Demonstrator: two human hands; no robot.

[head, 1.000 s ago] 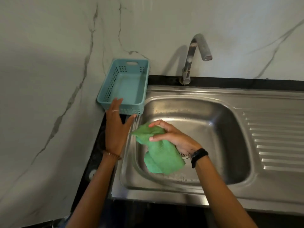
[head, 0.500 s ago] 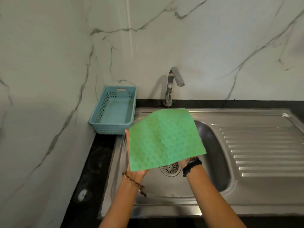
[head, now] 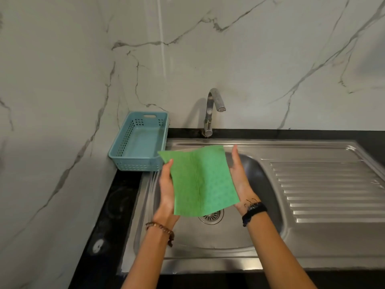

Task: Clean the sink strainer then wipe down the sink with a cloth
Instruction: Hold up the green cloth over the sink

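Head view. A green cloth [head: 200, 182] is held spread flat above the basin of a stainless-steel sink [head: 208, 265], one hand at each side edge. The left hand [head: 166, 190] lies along the cloth's left edge, palm turned inward, thumb tip on the upper face near the top left corner, the remaining fingers hidden beneath the fabric — holding the cloth. The right hand [head: 239, 176] lies along the right edge, palm also inward, fingers extended upward and pressed against the cloth's side; it holds the cloth as well, though the exact finger contact under the fabric cannot be seen. A faint vertical crease runs down the cloth's middle. Below its lower edge, partly covered by it, the round sink strainer [head: 211, 217] sits in the basin floor. A ribbed draining board [head: 329, 190] extends to the right of the basin. A chrome tap [head: 210, 111] stands behind the sink — spout pointing right. A light blue perforated basket [head: 125, 147] sits on the black countertop [head: 108, 215] just beside the sink's rear left corner, against the veined marble wall [head: 62, 80]. A beaded bracelet [head: 160, 228] circles the left wrist; a dark band [head: 253, 213] circles the right.
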